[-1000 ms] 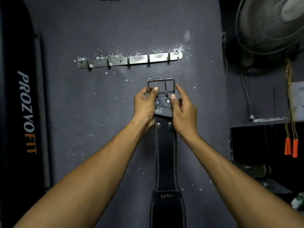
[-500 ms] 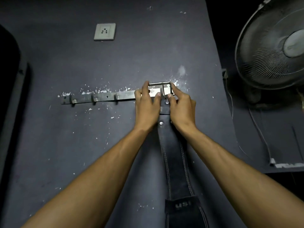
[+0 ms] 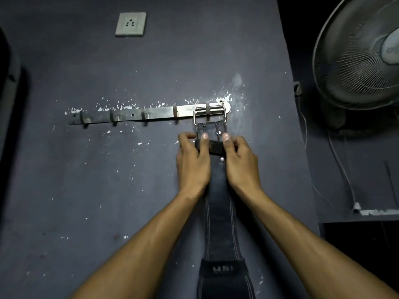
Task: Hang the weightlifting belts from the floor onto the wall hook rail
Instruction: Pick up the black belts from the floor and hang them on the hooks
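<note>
A black leather weightlifting belt [image 3: 220, 225] hangs straight down the dark wall. Its metal buckle [image 3: 210, 115] sits over the rightmost hook of the steel hook rail [image 3: 155, 114]. My left hand [image 3: 193, 160] and my right hand [image 3: 238, 160] grip the belt's top on either side, just below the buckle, thumbs pressed on the leather loop. The other hooks on the rail are bare. The belt's lower end runs out of view at the bottom.
A white wall socket [image 3: 130, 24] is above the rail to the left. A wall fan [image 3: 358, 50] sits at the upper right, with cables [image 3: 341, 169] trailing down below it. A dark upright shape stands at the far left edge.
The buckle rose from below the rail and now sits over the rightmost hook. Both hands have slid down from the buckle to the belt's top.
</note>
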